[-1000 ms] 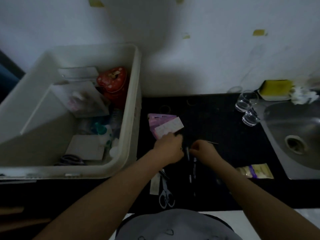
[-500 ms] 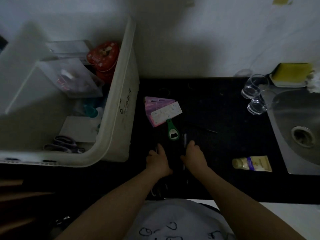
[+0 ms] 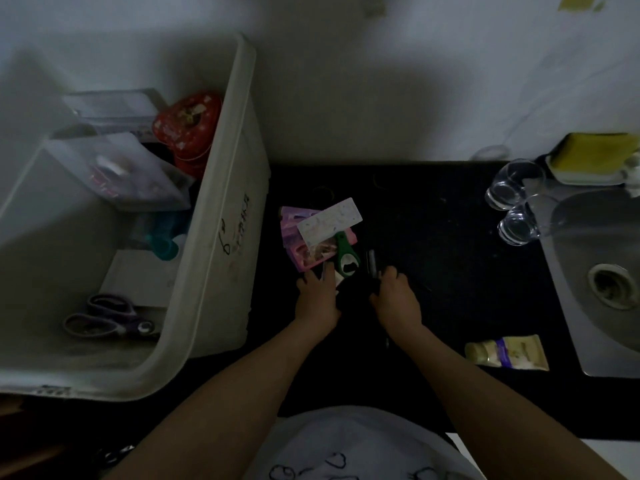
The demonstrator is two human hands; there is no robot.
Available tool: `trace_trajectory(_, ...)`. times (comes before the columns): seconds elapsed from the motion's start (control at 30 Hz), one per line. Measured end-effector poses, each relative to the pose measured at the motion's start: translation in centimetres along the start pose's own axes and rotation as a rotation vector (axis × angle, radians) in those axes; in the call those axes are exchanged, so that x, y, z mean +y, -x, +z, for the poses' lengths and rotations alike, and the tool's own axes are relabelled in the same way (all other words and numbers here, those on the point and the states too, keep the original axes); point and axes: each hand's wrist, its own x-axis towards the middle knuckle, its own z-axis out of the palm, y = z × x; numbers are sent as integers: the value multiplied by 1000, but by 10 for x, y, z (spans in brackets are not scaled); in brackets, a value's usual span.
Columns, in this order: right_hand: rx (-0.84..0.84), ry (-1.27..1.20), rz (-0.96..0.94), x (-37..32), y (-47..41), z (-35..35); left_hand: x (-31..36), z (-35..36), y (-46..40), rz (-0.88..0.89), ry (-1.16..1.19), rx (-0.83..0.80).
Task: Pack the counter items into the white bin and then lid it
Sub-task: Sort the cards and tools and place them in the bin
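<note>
The white bin (image 3: 221, 209) stands on the left and holds a red tin (image 3: 187, 129), a clear box (image 3: 131, 168), a teal bottle (image 3: 166, 244) and purple scissors (image 3: 104, 317). On the black counter (image 3: 433, 237) lie pink packets (image 3: 294, 237), a white card (image 3: 329, 220) and a green bottle opener (image 3: 346, 258). My left hand (image 3: 317, 296) is just below them, its fingers curled, pinching a white strip (image 3: 338, 280) at the thumb side. My right hand (image 3: 394, 296) grips a thin dark pen (image 3: 372, 263) whose tip sticks out past the fingers.
Two clear glasses (image 3: 516, 202) sit at the sink's (image 3: 595, 271) left rim. A yellow sponge (image 3: 592, 157) is at the back right. A cream tube (image 3: 505, 353) lies near the front edge, right of my right arm. The wall runs close behind.
Both hands drew back toward me, uncovering the green bottle opener, then reached forward again. The white strip that lay near the front edge is now at my left hand. The view shifted.
</note>
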Motion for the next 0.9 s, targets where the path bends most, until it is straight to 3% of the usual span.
trace_trajectory(0.1,26,16,-7,2,-18,-9,-7,-9,-22,126,157,69)
trace_trajectory(0.23,157,97,-64,0,-31,-17,-17,-25,-31,177,452,4)
trace_trajectory(0.3,213,133,-169,-8,-33,-16,-21,-25,-28,175,569,29)
trace_trajectory(0.4,97,120,-449,-28,-30,-5,-26,-19,-21,176,615,130)
trace_trajectory(0.5,-106,192,-646,-38,-23,9,-33,-15,-17,203,538,205)
trace_trajectory(0.57,-193,298,-652,-37,-20,15,-40,-11,-17,227,408,250)
trace_trajectory(0.67,-151,362,-589,-35,-19,16,-49,-10,-15,193,40,304)
trace_trajectory(0.77,-145,368,-541,-33,-18,13,-50,-13,-6,360,-247,380)
trace_trajectory(0.9,-114,372,-443,-27,-19,10,-56,-11,7,456,-435,280)
